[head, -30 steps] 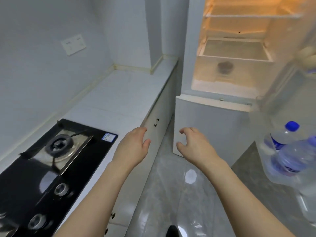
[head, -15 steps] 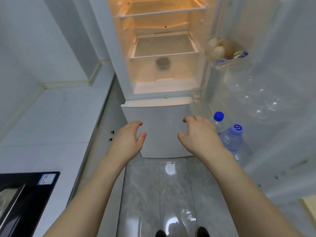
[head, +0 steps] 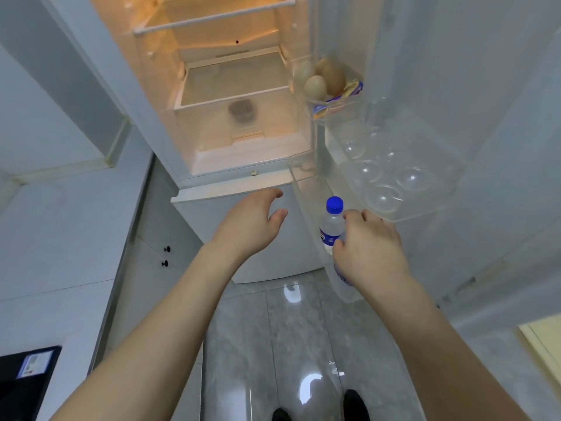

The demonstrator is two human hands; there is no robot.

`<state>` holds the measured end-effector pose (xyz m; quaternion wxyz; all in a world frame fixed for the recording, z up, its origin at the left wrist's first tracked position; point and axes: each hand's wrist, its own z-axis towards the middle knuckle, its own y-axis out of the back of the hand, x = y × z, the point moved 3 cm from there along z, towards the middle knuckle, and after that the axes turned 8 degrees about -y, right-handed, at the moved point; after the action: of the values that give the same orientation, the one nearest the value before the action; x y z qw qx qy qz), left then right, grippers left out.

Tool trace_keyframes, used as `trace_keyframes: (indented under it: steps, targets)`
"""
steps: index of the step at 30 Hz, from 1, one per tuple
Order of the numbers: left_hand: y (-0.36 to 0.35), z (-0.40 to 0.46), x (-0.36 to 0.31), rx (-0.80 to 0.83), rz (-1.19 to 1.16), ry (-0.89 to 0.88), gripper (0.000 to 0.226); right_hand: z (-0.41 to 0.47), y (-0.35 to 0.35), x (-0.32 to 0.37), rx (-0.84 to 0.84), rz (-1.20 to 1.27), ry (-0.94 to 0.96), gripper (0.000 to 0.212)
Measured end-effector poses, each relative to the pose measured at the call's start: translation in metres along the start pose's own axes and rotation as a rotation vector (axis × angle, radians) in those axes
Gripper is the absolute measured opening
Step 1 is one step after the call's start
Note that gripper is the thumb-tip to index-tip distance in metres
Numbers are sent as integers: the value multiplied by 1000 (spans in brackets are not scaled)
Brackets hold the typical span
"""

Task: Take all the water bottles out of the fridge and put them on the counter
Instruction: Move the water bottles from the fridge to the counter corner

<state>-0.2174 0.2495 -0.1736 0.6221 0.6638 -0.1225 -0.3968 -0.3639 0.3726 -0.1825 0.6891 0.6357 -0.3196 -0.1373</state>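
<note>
Nearest the camera, two dark shoe tips (head: 318,405) stand on glossy grey floor tiles (head: 273,344), cut off by the lower edge. At the lower left a black glass hob (head: 24,381) is clipped by the frame beside the white counter (head: 54,238), whose cabinet front has two small dark knobs (head: 166,256). Both bare forearms reach forward. The left hand (head: 249,226) hovers before the fridge (head: 230,95) with fingers loosely spread, holding nothing. The right hand (head: 368,250) covers a second bottle (head: 342,276) in the lower door shelf (head: 299,180); only a strip of its blue label shows. Its fingers curl over the top, but whether they grip it I cannot tell. Just beside, a clear bottle (head: 331,226) with a blue cap stands upright in the same shelf, partly behind the hand. Above hangs a clear moulded egg tray (head: 394,174), then a shelf with eggs (head: 320,79) and a blurred packet. Farthest, the lit interior shows wire-edged shelves and a hazy drawer with a dim round mark.
</note>
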Motion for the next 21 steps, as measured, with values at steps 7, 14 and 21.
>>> trace_keyframes:
  steps: [7, 14, 21]
  targets:
    - [-34, 42, -41, 100, -106, -82, 43, 5, 3, -12, 116, 163, -6, 15]
    - [-59, 46, -54, 181, -261, -60, 35, 6, 3, -12, -44, 185, 70, 12]
    - [-65, 41, -47, 105, -201, -63, 27, 4, -3, -20, 8, 216, -37, 23]
